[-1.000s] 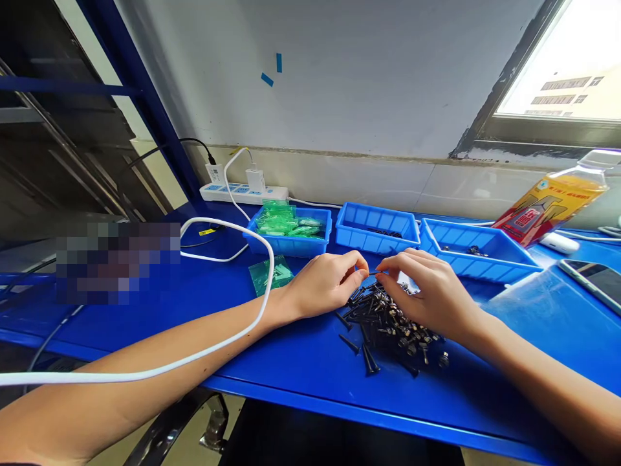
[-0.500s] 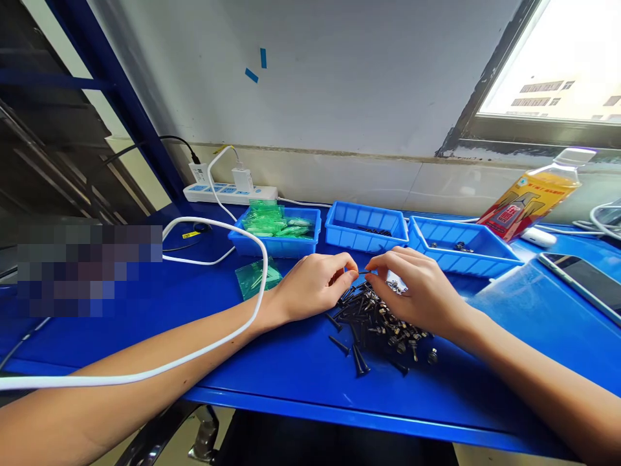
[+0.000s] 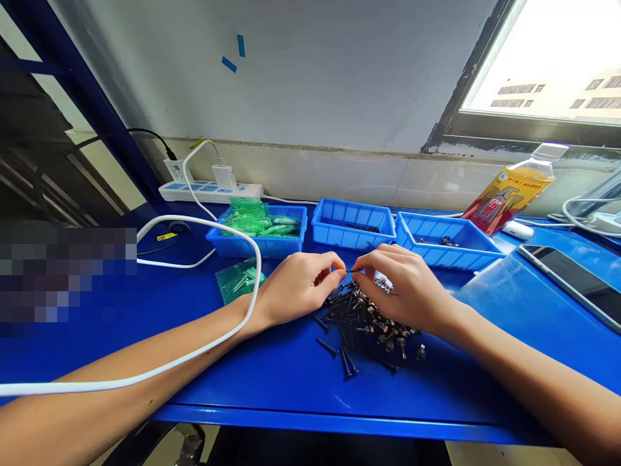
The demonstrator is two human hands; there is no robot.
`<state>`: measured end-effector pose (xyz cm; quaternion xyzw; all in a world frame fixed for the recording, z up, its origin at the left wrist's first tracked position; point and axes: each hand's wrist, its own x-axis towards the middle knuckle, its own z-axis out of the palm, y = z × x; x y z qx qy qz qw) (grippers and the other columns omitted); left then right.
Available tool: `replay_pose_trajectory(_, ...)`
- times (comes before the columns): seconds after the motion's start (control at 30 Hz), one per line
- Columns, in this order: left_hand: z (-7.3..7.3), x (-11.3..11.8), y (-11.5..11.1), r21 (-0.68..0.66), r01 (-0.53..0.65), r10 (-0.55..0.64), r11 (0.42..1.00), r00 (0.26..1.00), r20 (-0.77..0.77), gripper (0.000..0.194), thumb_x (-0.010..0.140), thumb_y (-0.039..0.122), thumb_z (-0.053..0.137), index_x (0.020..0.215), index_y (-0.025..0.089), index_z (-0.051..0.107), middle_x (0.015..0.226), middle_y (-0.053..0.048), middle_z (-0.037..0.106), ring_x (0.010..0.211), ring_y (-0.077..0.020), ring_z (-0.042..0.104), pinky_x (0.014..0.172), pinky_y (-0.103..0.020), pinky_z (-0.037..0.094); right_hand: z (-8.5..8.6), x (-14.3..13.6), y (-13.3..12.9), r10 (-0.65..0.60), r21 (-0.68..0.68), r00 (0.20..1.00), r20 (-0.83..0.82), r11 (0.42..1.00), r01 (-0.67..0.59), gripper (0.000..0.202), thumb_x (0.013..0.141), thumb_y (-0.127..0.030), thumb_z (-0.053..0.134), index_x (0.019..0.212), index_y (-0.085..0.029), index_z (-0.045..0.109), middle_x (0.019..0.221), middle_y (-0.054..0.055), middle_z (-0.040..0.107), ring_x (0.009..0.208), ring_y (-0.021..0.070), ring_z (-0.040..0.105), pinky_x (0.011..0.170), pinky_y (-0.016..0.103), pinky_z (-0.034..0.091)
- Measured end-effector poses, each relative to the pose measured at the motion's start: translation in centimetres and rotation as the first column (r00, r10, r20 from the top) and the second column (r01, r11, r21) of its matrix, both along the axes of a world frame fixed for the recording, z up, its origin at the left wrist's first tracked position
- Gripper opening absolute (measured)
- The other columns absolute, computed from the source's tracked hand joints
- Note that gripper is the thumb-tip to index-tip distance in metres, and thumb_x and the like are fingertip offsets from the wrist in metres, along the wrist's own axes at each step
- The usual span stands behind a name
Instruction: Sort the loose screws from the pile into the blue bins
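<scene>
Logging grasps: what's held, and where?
A thin dark piece, likely a screw, pinched at opposite ends between the fingertips of the left hand and right hand.

From my feed: plain grey wall behind the table's far edge, two blue tape strips stuck on it. Pale tile band runs along the wall's foot, seam visible. Window up past the far right corner, metal frame, rough dark patches on the wall around it. Daylight comes in there, blown out; I can make out a pale building. Table is glossy blue, glare toward the right end. Blue post slants up by the far left corner, dark panels beyond. Pale floor shows below the near edge. Pixelation hides part of the left end.
</scene>
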<state>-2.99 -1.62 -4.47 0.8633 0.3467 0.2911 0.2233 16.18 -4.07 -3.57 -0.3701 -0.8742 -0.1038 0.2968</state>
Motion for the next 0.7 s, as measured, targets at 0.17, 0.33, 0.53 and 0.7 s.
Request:
replay_pose_trajectory(0.17,0.02,0.05,-0.15,-0.038,-0.015,0.016,0.999,1.000,0.024,0.012,0.083,0.026,0.051,0.086,0.016,0.058,0.056,0.005,0.054,0.051,-0.0082,0.048,0.049,-0.019,0.034,0.00,0.02,0.07,0.002,0.003,1.000,0.010,1.000,-0.002,0.016,0.087,-0.022,0.049,0.078,-0.016,0.061,0.065,0.003,0.064,0.059,0.0129,0.055,0.059,0.026,0.042)
replay_pose_trajectory(0.33,-0.03,-0.01,0.03,0.008,0.015,-0.015,1.000,1.000,-0.005,0.017,0.087,0.024,0.045,0.080,0.016,0.058,0.059,0.004,0.056,0.051,-0.0076,0.046,0.050,-0.019,0.033,0.05,-0.09,-0.05,0.010,-0.007,1.000,0.007,1.000,-0.010,0.012,0.085,-0.022,0.052,0.086,-0.015,0.061,0.067,0.003,0.065,0.061,0.0143,0.057,0.061,0.027,0.043)
replay_pose_trajectory(0.53,-0.02,-0.02,-0.01,-0.008,0.032,-0.032,0.999,0.999,-0.013,0.016,0.086,0.024,0.046,0.083,0.016,0.059,0.061,0.004,0.057,0.053,-0.0079,0.048,0.052,-0.019,0.035,0.20,-0.10,-0.15,-0.012,-0.007,1.000,0.027,1.000,0.013,0.015,0.086,-0.021,0.050,0.080,-0.015,0.062,0.066,0.004,0.064,0.061,0.0144,0.056,0.060,0.027,0.042)
replay_pose_trajectory(0.7,-0.14,-0.06,0.07,0.027,0.053,-0.053,0.998,0.998,-0.018,0.019,0.087,0.024,0.045,0.081,0.016,0.060,0.062,0.004,0.058,0.054,-0.0081,0.049,0.053,-0.019,0.035,0.18,-0.12,-0.11,0.006,-0.044,1.000,0.019,0.999,-0.005,0.016,0.087,-0.023,0.050,0.079,-0.015,0.062,0.066,0.003,0.065,0.062,0.0134,0.057,0.061,0.026,0.041)
